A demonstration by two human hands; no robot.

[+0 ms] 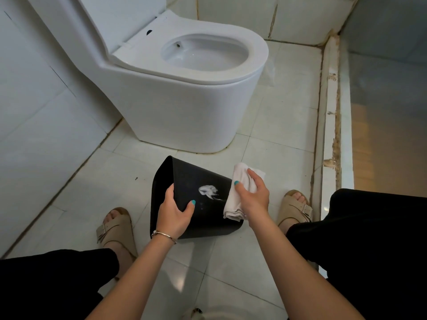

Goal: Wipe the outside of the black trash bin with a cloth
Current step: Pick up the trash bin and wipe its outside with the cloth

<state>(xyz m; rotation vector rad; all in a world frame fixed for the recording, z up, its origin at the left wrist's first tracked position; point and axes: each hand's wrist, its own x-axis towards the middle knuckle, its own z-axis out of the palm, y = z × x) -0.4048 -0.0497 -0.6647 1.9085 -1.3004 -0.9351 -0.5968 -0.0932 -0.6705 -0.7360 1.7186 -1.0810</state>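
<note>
The black trash bin lies tipped on the tiled floor between my feet, a white flower print on its upturned side. My left hand grips the bin's left edge, thumb on the outer face and fingers curled round the side. My right hand holds a folded white cloth and presses it against the bin's right side. Part of the bin's right wall is hidden behind the cloth.
A white toilet with its lid raised stands just beyond the bin. A tiled wall runs along the left. A raised, worn ledge borders the floor on the right. My sandalled feet flank the bin.
</note>
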